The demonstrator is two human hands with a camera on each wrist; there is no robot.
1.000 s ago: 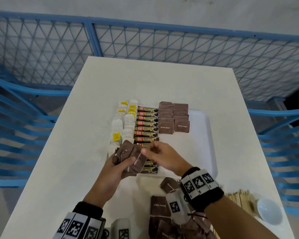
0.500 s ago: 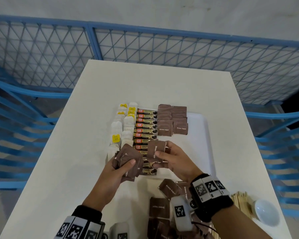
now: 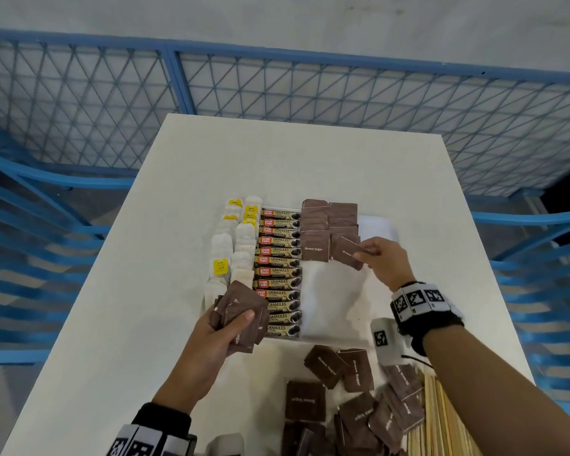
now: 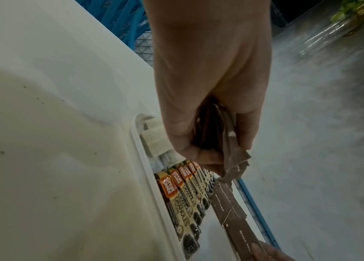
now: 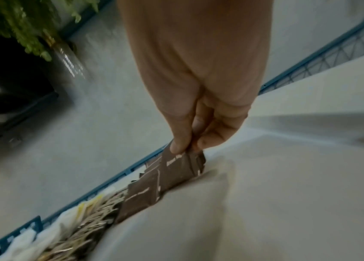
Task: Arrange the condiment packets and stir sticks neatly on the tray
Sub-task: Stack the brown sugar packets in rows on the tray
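A white tray (image 3: 339, 301) holds tea bags (image 3: 241, 238), a column of coffee sticks (image 3: 278, 268) and two rows of brown sugar packets (image 3: 315, 230). My right hand (image 3: 380, 258) pinches one brown sugar packet (image 3: 349, 253) by its corner at the near end of the right-hand brown row; the same packet (image 5: 181, 169) shows in the right wrist view. My left hand (image 3: 224, 327) grips a stack of brown sugar packets (image 3: 241, 315) over the tray's near left corner, above the coffee sticks (image 4: 183, 192). Wooden stir sticks (image 3: 441, 419) lie off the tray at the near right.
Loose brown sugar packets (image 3: 343, 399) are scattered on the white table (image 3: 119, 324) near its front edge, in front of the tray. A blue mesh fence (image 3: 277, 87) stands behind the table and blue railings flank both sides.
My right hand took one packet from the stack in my left hand and carried it up and right to the brown sugar rows. The left hand stayed where it was.
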